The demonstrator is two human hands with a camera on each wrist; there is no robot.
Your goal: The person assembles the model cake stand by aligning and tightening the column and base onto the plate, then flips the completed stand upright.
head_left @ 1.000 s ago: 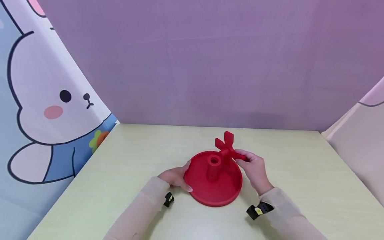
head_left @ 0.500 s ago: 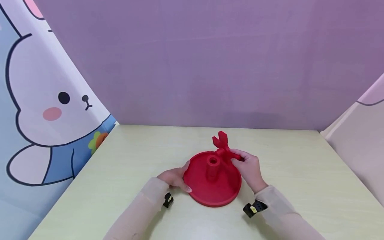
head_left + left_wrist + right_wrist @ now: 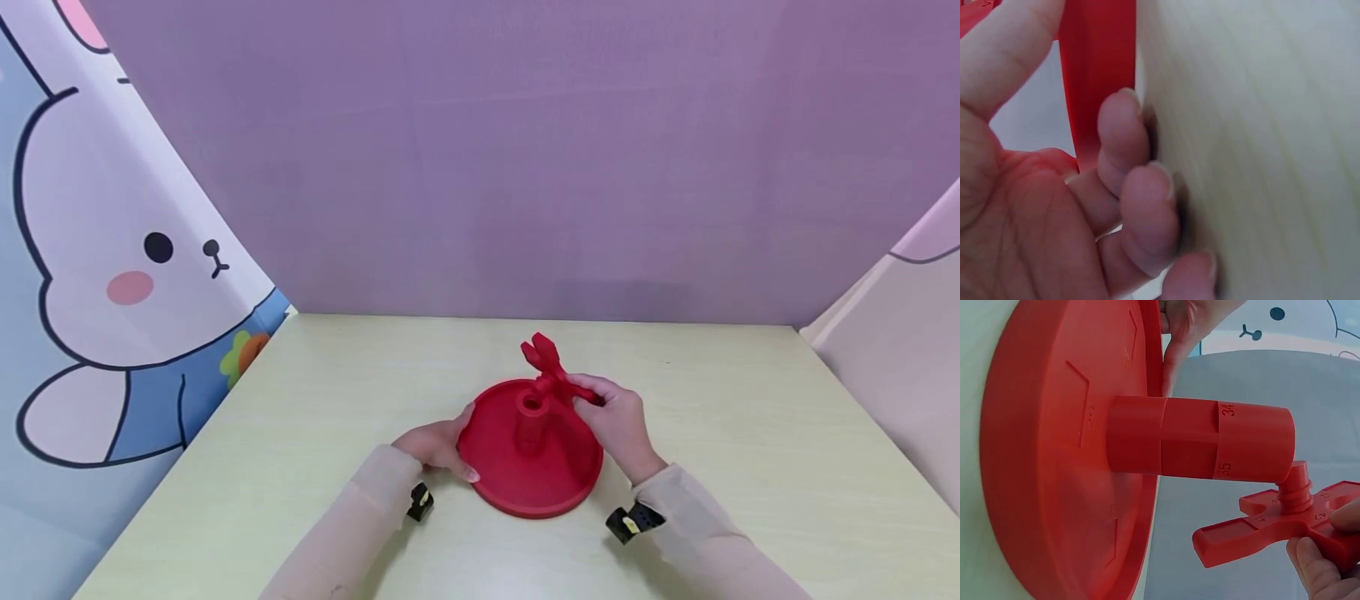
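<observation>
A round red base (image 3: 558, 487) with a raised rim lies on the table, and a hollow red post (image 3: 533, 425) stands upright at its middle. My left hand (image 3: 435, 446) grips the base's left rim, thumb and fingers spread along it. In the left wrist view the curled fingers (image 3: 1147, 219) sit low against the tabletop beside the rim. My right hand (image 3: 618, 425) pinches one arm of a red several-armed piece (image 3: 546, 357). That piece has a threaded peg (image 3: 1295, 494), whose tip is at the post's top edge in the right wrist view; whether they touch I cannot tell.
The pale wooden table (image 3: 337, 367) ends at a purple backdrop (image 3: 525, 167). A cartoon rabbit print (image 3: 135, 250) covers the left side. Small black wrist devices hang under both sleeves. Embossed numbers mark the red parts.
My right hand has carried the several-armed piece left and slightly towards the post, turning it so its upper arms lean left. The left hand has stayed at the rim.
</observation>
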